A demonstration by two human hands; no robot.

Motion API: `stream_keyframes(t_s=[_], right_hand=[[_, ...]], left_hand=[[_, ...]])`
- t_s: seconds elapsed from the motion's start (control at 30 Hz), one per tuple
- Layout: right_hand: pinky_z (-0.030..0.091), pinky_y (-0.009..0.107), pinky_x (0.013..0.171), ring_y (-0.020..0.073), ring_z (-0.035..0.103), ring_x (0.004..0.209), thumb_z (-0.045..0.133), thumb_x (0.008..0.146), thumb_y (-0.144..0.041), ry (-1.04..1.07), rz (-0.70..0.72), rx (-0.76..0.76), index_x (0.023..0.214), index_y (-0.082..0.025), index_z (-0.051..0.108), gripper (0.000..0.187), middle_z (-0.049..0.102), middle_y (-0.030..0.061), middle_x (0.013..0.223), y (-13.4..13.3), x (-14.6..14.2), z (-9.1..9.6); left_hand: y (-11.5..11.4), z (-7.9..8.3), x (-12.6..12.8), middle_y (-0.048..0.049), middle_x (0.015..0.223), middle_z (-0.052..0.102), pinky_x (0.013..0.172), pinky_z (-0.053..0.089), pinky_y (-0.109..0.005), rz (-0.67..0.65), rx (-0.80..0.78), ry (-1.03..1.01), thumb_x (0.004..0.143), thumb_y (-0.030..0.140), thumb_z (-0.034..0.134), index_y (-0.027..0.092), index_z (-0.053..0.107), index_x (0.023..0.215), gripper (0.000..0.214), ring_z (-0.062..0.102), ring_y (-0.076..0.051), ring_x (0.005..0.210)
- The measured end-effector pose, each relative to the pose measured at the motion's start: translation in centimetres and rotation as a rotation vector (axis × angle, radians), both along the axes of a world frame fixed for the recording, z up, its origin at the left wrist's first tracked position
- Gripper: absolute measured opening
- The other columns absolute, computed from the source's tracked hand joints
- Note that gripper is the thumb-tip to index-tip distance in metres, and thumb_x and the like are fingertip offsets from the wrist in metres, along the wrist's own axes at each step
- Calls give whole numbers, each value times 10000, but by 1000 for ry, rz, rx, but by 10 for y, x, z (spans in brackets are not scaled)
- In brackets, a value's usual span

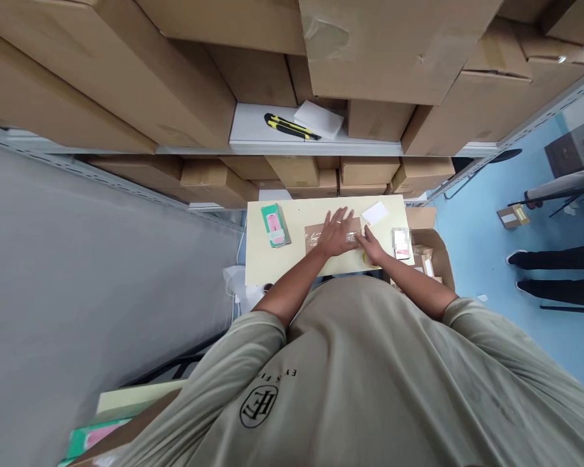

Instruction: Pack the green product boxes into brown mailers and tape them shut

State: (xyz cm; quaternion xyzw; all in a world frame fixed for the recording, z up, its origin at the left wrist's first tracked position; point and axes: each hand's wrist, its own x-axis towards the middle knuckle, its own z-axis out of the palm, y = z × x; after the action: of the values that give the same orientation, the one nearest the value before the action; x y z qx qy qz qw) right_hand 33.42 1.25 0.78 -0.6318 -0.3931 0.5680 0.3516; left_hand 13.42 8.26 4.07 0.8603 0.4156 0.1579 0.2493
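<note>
A flat brown cardboard box (314,235) lies on the pale yellow table (292,266), with shiny clear tape across its top. My left hand (337,235) rests on the box with its fingers spread. At the box's right end is my right hand (371,246), its fingers curled around what looks like a tape roll (367,260). Only a yellow curved edge of that roll shows below the hand; the rest is hidden.
On the table are a green and pink box (274,224), a white paper (374,213) and a small stack of labels (401,242). A shelf (253,133) of cartons holds a box cutter (291,127). Right of the table stands a carton (442,259); a person's legs (559,272) show farther right.
</note>
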Motion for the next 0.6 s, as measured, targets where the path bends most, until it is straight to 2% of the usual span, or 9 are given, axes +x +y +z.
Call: stream_keyframes(t_s=[0.1, 0.2, 0.33, 0.4, 0.47, 0.6], right_hand=[[217, 570, 1460, 337, 248, 1784, 717, 868, -884, -64, -94, -6, 1809, -321, 374, 1149, 370, 46, 1879, -2, 16, 10], [241, 560, 1455, 332, 265, 1778, 727, 890, -862, -65, -125, 101, 1794, -334, 387, 1100, 337, 57, 1893, 1, 39, 26], [298, 582, 1429, 319, 345, 1746, 724, 935, -814, -54, -128, 281, 1727, -341, 469, 957, 458, 99, 1830, 12, 67, 45], [339, 602, 1406, 328, 409, 1710, 725, 942, -790, -56, -119, 270, 1689, -331, 514, 902, 542, 126, 1769, 16, 73, 48], [380, 630, 1376, 353, 463, 1672, 746, 931, -757, -67, -105, 193, 1653, -321, 560, 863, 578, 138, 1738, 17, 70, 47], [407, 653, 1353, 390, 484, 1655, 791, 910, -675, -47, -68, 5, 1652, -326, 582, 846, 508, 116, 1798, 10, 48, 36]], left_hand=[[-8, 7, -31, -264, 1847, 335, 1437, 104, -628, 281, -5, -199, 920, 801, 760, 134, 296, 1819, 1212, 259, -459, 1738], [-15, 17, -71, -259, 1800, 400, 1419, 263, -591, 503, -13, -390, 929, 743, 798, 155, 334, 1794, 1145, 350, -432, 1700], [-13, 25, -111, -207, 1747, 466, 1407, 318, -573, 640, -11, -497, 942, 614, 852, 220, 431, 1743, 987, 429, -399, 1653], [-11, 19, -118, -205, 1737, 475, 1417, 298, -562, 673, -43, -500, 908, 563, 897, 216, 480, 1709, 967, 402, -401, 1670], [-11, 7, -117, -211, 1733, 484, 1417, 296, -548, 750, -144, -521, 877, 550, 921, 209, 509, 1685, 970, 400, -402, 1672], [-21, -22, -101, -205, 1750, 508, 1365, 382, -517, 994, -548, -581, 935, 614, 838, 224, 491, 1700, 926, 497, -378, 1623]])
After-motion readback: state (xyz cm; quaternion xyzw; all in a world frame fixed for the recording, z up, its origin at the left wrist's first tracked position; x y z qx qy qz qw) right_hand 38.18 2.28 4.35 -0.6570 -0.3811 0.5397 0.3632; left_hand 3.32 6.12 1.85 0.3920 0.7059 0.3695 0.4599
